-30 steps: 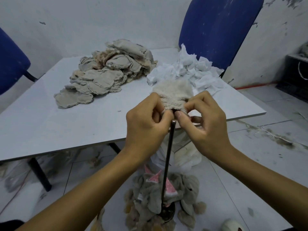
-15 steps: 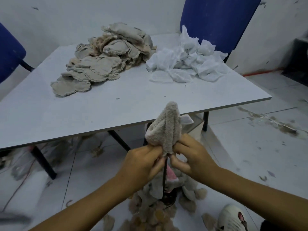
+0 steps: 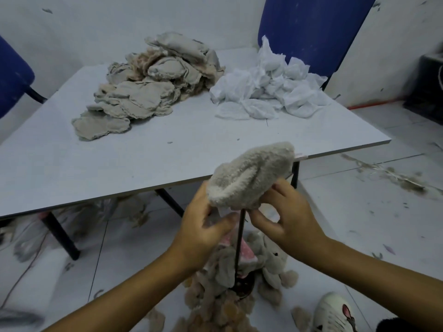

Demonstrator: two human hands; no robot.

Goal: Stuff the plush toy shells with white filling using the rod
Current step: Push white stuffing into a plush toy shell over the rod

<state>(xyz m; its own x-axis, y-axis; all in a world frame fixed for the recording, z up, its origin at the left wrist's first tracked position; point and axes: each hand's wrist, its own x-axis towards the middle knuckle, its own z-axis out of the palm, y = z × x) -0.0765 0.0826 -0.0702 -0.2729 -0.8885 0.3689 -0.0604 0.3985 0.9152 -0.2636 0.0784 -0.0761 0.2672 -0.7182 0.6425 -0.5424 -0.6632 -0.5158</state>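
Both hands held the plush shell (image 3: pixel 251 174) at its lower edge: left grip (image 3: pixel 203 226) pinched it, right grip (image 3: pixel 285 219) seemingly pinched too; the rod (image 3: pixel 239 243) stood between them.

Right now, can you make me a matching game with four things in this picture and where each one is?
Things:
1. beige shells pile
2. white filling
3. fluffy shell
4. finished toys

Places:
A. on the floor around the rod's foot
B. on the table's right side
C. on the table's left side
D. atop the rod, between both hands

Pairs: 1-C, 2-B, 3-D, 4-A
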